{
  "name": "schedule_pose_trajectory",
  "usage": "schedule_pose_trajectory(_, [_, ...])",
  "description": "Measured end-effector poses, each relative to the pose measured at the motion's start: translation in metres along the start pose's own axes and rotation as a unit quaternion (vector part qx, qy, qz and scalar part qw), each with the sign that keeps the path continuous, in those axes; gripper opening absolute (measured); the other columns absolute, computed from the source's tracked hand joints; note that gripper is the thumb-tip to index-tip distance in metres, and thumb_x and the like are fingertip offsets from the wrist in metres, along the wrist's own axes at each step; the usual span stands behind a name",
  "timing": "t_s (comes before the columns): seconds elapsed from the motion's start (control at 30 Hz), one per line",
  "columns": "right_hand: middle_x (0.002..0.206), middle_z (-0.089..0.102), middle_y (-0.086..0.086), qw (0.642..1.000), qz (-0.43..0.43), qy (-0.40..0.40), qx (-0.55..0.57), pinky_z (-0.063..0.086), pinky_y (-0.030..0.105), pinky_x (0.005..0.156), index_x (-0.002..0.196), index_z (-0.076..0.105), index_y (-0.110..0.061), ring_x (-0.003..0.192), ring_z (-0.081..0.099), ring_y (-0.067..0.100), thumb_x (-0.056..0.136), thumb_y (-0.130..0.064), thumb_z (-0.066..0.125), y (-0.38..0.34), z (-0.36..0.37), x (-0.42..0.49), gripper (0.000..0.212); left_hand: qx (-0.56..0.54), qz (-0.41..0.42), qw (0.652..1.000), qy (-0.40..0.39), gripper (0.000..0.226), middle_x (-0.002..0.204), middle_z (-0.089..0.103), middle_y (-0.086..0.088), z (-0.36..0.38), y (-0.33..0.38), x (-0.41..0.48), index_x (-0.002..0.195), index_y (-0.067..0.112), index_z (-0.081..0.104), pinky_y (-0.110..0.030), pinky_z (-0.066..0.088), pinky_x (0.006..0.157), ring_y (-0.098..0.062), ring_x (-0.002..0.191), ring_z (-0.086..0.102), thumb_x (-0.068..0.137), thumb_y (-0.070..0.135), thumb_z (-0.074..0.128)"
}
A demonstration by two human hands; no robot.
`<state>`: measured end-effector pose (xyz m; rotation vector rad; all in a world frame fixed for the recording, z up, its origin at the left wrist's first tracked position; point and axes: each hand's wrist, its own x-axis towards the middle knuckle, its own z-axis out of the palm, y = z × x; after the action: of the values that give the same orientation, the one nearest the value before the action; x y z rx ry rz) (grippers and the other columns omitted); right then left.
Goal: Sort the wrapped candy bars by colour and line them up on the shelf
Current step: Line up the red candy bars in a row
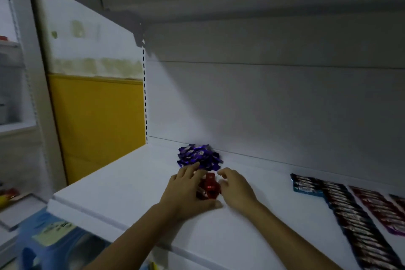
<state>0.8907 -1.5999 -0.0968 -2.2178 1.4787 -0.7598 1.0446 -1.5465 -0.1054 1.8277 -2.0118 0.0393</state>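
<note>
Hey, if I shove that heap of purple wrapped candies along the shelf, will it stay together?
Probably not: the purple candies lie in a loose, jumbled heap, so they would likely spread. Their glossy wrappers on the smooth white shelf suggest easy sliding. Small pieces, so likely light.

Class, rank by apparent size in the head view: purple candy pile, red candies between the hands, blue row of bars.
1. blue row of bars, though nearer the camera
2. purple candy pile
3. red candies, partly covered
</note>
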Motion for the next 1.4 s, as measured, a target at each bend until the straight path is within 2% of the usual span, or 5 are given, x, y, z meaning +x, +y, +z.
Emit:
schedule_pose_trajectory(0.27, [0.102,0.066,-0.008,0.995,-0.033,0.02,0.093,0.043,0.007,0.073,0.107,0.07,-0.017,0.084,0.058,-0.001,0.088,-0.006,0.06,0.016,0.012,0.0,0.024,-0.051,0.078,0.993,-0.068,0.094,0.14,0.044,0.017,0.017,-0.018,0.033,0.137,0.037,0.042,-0.033,0.029,0.111,-0.006,0.133,0.035,0.057,0.088,0.043])
schedule_pose_trajectory(0.83, [0.068,0.068,0.002,0.952,0.045,0.079,0.291,0.045,0.017,0.05,0.081,0.066,-0.017,0.054,0.061,0.008,0.083,0.011,0.044,0.018,0.006,0.011,0.036,-0.108,0.188,0.976,0.027,0.028,0.096,0.051,0.009,0.026,-0.013,0.055,0.094,0.024,0.063,-0.025,0.045,0.067,-0.01,0.084,0.052,0.077,0.047,0.066])
schedule_pose_trajectory(1.1, [0.078,0.068,0.006,0.95,0.062,0.096,0.292,0.046,0.017,0.051,0.08,0.066,-0.017,0.06,0.063,0.012,0.087,0.01,0.046,0.016,0.005,0.01,0.034,-0.342,0.042,0.939,-0.006,0.02,0.069,0.062,0.004,0.016,-0.022,0.066,0.071,0.014,0.061,-0.025,0.047,0.06,-0.008,0.063,0.058,0.085,0.028,0.066])
schedule_pose_trajectory(1.23, [0.095,0.066,-0.009,0.983,0.016,0.067,0.17,0.045,0.008,0.07,0.093,0.064,-0.028,0.085,0.06,0.002,0.09,-0.019,0.062,0.009,0.006,0.002,0.01,-0.483,-0.047,0.874,-0.005,0.025,0.058,0.059,0.005,0.012,-0.025,0.068,0.068,0.009,0.063,-0.022,0.045,0.059,-0.008,0.057,0.056,0.087,0.025,0.063])
schedule_pose_trajectory(1.4, [0.13,0.044,-0.023,0.996,-0.024,-0.056,-0.067,0.025,0.021,0.1,0.133,0.048,-0.032,0.118,0.036,-0.005,0.057,-0.089,0.041,-0.008,0.015,-0.002,0.095,-0.577,-0.096,0.811,0.009,0.045,0.047,0.049,0.012,0.009,-0.028,0.073,0.044,0.028,0.054,-0.01,0.036,0.045,0.0,0.045,0.045,0.088,0.023,0.061])
